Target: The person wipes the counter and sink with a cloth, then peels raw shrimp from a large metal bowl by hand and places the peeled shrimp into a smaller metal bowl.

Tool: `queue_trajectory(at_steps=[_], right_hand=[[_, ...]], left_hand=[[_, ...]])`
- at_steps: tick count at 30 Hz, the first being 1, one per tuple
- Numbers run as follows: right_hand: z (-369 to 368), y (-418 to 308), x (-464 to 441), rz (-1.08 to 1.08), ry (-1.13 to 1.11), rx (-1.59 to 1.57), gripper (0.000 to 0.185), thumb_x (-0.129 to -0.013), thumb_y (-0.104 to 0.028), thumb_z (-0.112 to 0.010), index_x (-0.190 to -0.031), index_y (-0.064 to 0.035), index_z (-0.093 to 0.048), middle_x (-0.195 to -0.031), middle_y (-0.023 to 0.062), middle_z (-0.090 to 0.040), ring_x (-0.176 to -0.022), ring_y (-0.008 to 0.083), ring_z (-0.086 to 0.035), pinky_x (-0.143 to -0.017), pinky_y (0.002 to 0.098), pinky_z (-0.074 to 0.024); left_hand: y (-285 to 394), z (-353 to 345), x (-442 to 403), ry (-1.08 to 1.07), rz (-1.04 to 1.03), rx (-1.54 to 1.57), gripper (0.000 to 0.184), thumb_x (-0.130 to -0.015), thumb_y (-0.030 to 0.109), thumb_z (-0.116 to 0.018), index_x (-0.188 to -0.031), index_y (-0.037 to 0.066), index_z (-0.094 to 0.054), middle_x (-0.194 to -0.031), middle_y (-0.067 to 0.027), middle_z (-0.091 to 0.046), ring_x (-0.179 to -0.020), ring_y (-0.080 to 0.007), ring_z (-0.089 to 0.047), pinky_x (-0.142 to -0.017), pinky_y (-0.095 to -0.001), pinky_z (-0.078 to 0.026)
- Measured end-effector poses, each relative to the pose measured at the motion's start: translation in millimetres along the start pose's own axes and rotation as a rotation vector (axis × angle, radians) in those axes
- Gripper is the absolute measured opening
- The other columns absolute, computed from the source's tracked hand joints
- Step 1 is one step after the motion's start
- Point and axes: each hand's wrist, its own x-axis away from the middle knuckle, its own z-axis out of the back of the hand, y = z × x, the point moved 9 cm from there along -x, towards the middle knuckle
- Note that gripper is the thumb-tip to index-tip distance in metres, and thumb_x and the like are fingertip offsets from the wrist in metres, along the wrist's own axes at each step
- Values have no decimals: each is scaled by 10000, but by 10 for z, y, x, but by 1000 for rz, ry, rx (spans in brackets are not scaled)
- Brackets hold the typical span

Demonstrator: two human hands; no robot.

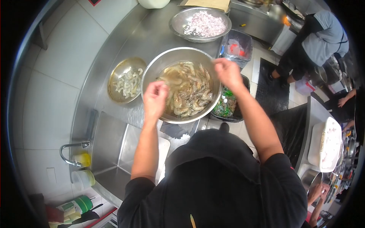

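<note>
A large steel bowl point(151, 68) holds raw shrimp point(192, 93) in cloudy water, their shells on. Over its left rim, my left hand point(156, 97) is closed in a pinch; whatever sits between the fingertips is hidden. My right hand point(229, 74) is up at the bowl's right rim with fingers curled together, slightly blurred, and I cannot make out what they hold. To the left stands a smaller steel bowl point(114, 89) with pale peeled shrimp point(129, 83) in it.
Behind is a steel colander point(176, 24) of chopped purple onion point(205, 24). Lined bins point(247, 43) stand at the counter's right edge, one with green scraps point(227, 95). A sink point(110, 148) and faucet point(74, 145) are at left. A co-worker point(323, 38) bends over at upper right.
</note>
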Motion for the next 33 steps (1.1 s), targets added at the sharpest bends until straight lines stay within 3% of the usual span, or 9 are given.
queue_trajectory(at_steps=[3, 5, 8, 11, 13, 19, 27, 30, 33], right_hand=[[389, 433, -284, -24, -4, 188, 378, -858, -214, -602, -1191, -37, -632, -1002, 214, -692, -938, 310, -682, -865, 381, -518], [440, 547, -357, 53, -38, 437, 514, -849, -253, -630, -1313, -51, -544, -1194, 239, -621, -1096, 352, -618, -962, 425, -474], [260, 364, -217, 87, -129, 652, 724, -820, -315, -691, -1432, -60, -401, -1464, 245, -405, -1288, 404, -465, -1079, 477, -379], [-201, -59, 46, 323, -177, 518, 609, -835, -301, -678, -1354, -37, -498, -1402, 229, -479, -1265, 408, -479, -1072, 465, -390], [-442, -215, 237, 396, -178, 526, 471, -851, -300, -658, -1237, -35, -602, -1338, 180, -551, -1288, 344, -461, -1112, 471, -330], [-635, -44, 376, 362, -280, 666, 382, -844, -294, -658, -1159, -79, -650, -1284, 114, -590, -1260, 266, -480, -1163, 499, -184], [-621, -491, 533, 558, -162, 507, 471, -839, -229, -661, -1263, -43, -571, -1237, 128, -597, -1235, 284, -488, -1125, 497, -249], [-819, -776, 630, 706, -291, 324, 497, -838, -186, -656, -1290, -18, -537, -1239, 155, -591, -1208, 314, -504, -1080, 484, -317], [-988, -728, 521, 593, -422, 212, 461, -845, -163, -638, -1267, -4, -547, -1186, 200, -617, -1095, 380, -573, -994, 468, -412]], left_hand=[[301, 691, -346, 174, -99, -161, 225, -943, 180, -644, -1098, 17, -642, -997, -56, -685, -910, -119, -623, -811, -281, -504], [755, 946, -461, 342, -200, -884, 346, -895, 218, -667, -1176, 19, -633, -1089, -221, -671, -1016, -331, -647, -889, -405, -505], [608, 707, -603, 62, -211, -1035, 324, -851, 212, -686, -1132, 52, -664, -1128, -245, -646, -1063, -372, -618, -911, -443, -490], [83, -253, -213, -589, -12, -1167, 281, -852, 278, -646, -1017, 58, -706, -1004, -200, -691, -978, -356, -655, -880, -449, -506], [-215, -424, -48, -687, 238, -1315, 333, -838, 341, -645, -1023, 74, -719, -1027, -200, -693, -1003, -355, -656, -896, -439, -510], [-468, -547, -16, -617, 327, -1275, 400, -815, 340, -679, -1033, 4, -695, -1074, -216, -681, -1033, -359, -646, -911, -437, -500], [163, -576, -68, -385, -180, -802, 332, -861, 190, -690, -1154, 68, -591, -1011, -235, -665, -976, -436, -623, -838, -476, -494], [353, -581, -88, -346, -279, -671, 323, -880, 146, -669, -1175, 49, -582, -978, -197, -683, -926, -350, -668, -798, -403, -516], [94, -534, -148, -358, 15, -355, 324, -924, 105, -623, -1223, 4, -548, -1044, -118, -677, -941, -196, -654, -794, -302, -520]])
